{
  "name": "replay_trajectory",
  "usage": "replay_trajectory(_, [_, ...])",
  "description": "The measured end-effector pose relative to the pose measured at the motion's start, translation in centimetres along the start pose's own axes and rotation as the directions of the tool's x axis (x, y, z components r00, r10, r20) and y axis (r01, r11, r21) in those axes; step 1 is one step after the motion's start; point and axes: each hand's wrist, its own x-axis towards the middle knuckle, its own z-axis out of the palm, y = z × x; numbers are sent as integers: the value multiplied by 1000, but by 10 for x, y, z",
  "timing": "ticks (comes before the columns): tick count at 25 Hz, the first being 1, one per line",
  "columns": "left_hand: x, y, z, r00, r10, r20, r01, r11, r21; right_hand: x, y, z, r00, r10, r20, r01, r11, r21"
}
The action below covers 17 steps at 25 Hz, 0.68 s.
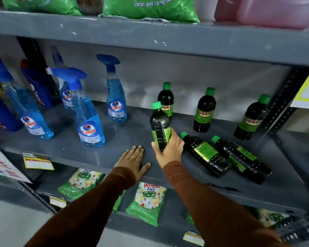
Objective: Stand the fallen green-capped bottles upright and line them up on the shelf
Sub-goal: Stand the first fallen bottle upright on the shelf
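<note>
Green-capped bottles dominate the right half of a grey metal shelf [114, 139] in a shop aisle, where a person in rust-brown sleeves is putting them in order. The right hand [169, 150] has its grip closed round the lower body of one dark bottle [160, 125], held nearly upright with its cap tipped slightly left; whether its base touches the shelf cannot be told, since the hand covers it. The left hand [132, 161] lies flat and released on the shelf's front part, palm down, holding nothing. Two fallen bottles [205, 154] lie side by side just right of the working hand, caps pointing back and left. Three standing bottles [204, 111] are spaced loosely along the rear, the nearest one directly behind the held bottle. Blue spray bottles [90, 122] occupy the left half.

The risks look plain enough. The held bottle, set down carelessly, could knock the one standing close behind it. The right wrist sits beside the nearer fallen bottle's cap, so a sweeping move might roll that pair toward the front edge. A low grip on a tall bottle could also let it topple on release.
</note>
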Motion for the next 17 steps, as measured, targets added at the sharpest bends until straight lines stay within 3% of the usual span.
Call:
replay_trajectory(2, [0, -1, 0, 1000, 5, -27, -5, 1000, 6, -4, 3, 2, 997, 74, 34, -80, 973, 218])
replay_trajectory(5, [0, -1, -1, 999, 9, -40, -8, 1000, 11, 3, 5, -4, 991, 117, 59, -130, 934, 332])
replay_trajectory(10, [-2, -1, 0, 999, 7, -46, -6, 1000, 16, 14, -6, -3, 979, 160, -123, -151, 985, 78])
replay_trajectory(14, [-1, -1, 1, 998, 8, -55, -8, 1000, 5, 15, -1, -4, 987, 160, -3, -150, 934, 326])
replay_trajectory(15, [-2, -2, 1, 999, 8, -54, -8, 1000, 8, 14, -1, -2, 987, 158, -13, -144, 929, 340])
replay_trajectory(17, [-1, -3, 2, 999, 7, -45, -7, 1000, 10, 12, -6, 3, 980, 176, -95, -154, 968, 197])
